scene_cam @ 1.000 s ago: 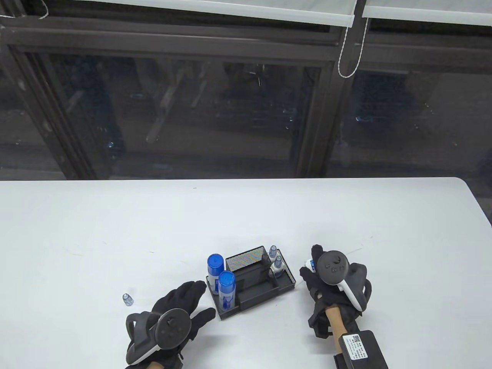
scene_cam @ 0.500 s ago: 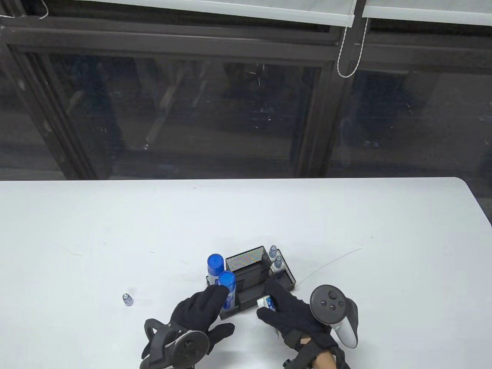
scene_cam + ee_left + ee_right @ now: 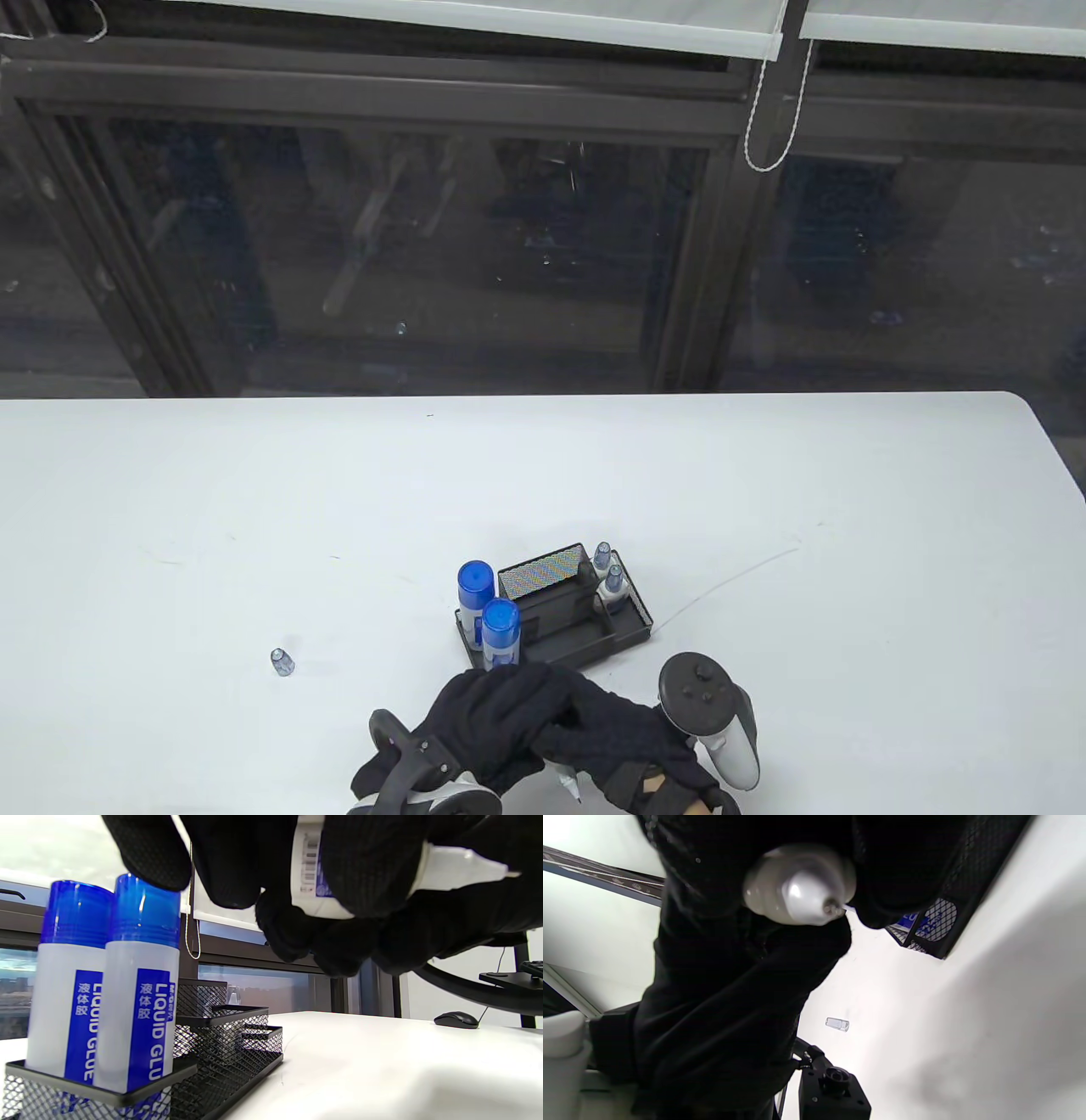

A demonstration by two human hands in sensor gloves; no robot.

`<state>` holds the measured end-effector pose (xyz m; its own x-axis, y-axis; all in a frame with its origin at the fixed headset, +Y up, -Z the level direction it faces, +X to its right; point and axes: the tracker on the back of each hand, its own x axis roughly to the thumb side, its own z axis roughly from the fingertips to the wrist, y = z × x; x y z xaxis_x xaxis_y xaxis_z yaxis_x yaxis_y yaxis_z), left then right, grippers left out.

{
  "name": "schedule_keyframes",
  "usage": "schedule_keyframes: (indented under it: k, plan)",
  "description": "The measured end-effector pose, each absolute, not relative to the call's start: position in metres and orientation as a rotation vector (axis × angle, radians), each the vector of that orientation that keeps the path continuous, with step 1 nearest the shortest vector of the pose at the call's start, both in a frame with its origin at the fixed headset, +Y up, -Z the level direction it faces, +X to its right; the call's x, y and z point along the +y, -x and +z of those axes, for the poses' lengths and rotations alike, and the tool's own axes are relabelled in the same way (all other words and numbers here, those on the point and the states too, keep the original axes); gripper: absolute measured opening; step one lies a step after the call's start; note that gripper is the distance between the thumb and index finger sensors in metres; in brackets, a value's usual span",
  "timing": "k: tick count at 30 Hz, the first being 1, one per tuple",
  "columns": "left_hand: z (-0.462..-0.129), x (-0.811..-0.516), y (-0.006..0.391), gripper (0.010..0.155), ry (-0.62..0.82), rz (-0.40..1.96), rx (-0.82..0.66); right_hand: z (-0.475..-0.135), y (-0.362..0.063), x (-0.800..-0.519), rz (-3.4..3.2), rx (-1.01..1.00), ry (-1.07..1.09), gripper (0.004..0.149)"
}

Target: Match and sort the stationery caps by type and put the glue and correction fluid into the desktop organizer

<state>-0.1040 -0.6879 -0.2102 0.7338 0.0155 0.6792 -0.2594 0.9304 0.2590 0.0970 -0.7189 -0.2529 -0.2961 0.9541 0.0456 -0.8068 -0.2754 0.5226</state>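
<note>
- I've brought both hands together in front of the desktop organizer [image 3: 556, 624], at the near table edge — the left hand [image 3: 492, 722] and right hand [image 3: 619, 734] are wrapped around one uncapped correction fluid bottle [image 3: 322, 870], its bare nozzle pointing toward me.
- Half a second ago my right hand alone held it beside the organizer while my left touched the front glue bottle [image 3: 501, 632]; a second ago the hands were well apart.
- Two glue bottles stand capped in the left compartment, two capped correction fluids [image 3: 612, 584] at the right.
- The loose clear cap [image 3: 281, 661] lies unmoved, well left — I judge this bottle needs it before stowing.
</note>
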Motion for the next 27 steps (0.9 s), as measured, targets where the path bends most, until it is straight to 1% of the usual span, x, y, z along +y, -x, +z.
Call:
schedule_keyframes:
  k: [1, 4, 5, 7, 9, 11, 14, 17, 21, 27]
  plan:
    - [-0.210, -0.688, 0.104, 0.072, -0.355, 0.151, -0.737, -0.252, -0.097, -0.719, 1.822, 0.486, -0.414, 0.082]
    - [-0.208, -0.688, 0.102, 0.080, -0.384, 0.145, -0.771, -0.253, -0.097, -0.719, 1.801, 0.490, -0.420, 0.082]
    - [-0.208, -0.688, 0.102, 0.079, -0.392, 0.149, -0.780, -0.253, -0.098, -0.718, 1.805, 0.491, -0.418, 0.083]
    - [-0.209, -0.688, 0.102, 0.072, -0.382, 0.166, -0.777, -0.251, -0.099, -0.717, 1.830, 0.472, -0.405, 0.083]
    - [-0.211, -0.688, 0.103, 0.068, -0.385, 0.165, -0.776, -0.250, -0.100, -0.718, 1.848, 0.466, -0.398, 0.083]
    - [-0.212, -0.688, 0.105, 0.065, -0.375, 0.175, -0.766, -0.250, -0.100, -0.719, 1.844, 0.478, -0.396, 0.084]
    - [-0.215, -0.688, 0.108, 0.061, -0.370, 0.194, -0.737, -0.250, -0.101, -0.719, 1.812, 0.496, -0.411, 0.079]
    - [-0.216, -0.690, 0.109, 0.061, -0.356, 0.189, -0.721, -0.250, -0.101, -0.719, 1.801, 0.495, -0.412, 0.076]
    - [-0.221, -0.691, 0.113, 0.062, -0.334, 0.218, -0.685, -0.250, -0.105, -0.719, 1.685, 0.511, -0.478, 0.082]
    - [-0.230, -0.693, 0.127, 0.063, -0.272, 0.435, -0.601, -0.249, -0.106, -0.716, 1.485, 0.552, -0.615, 0.090]
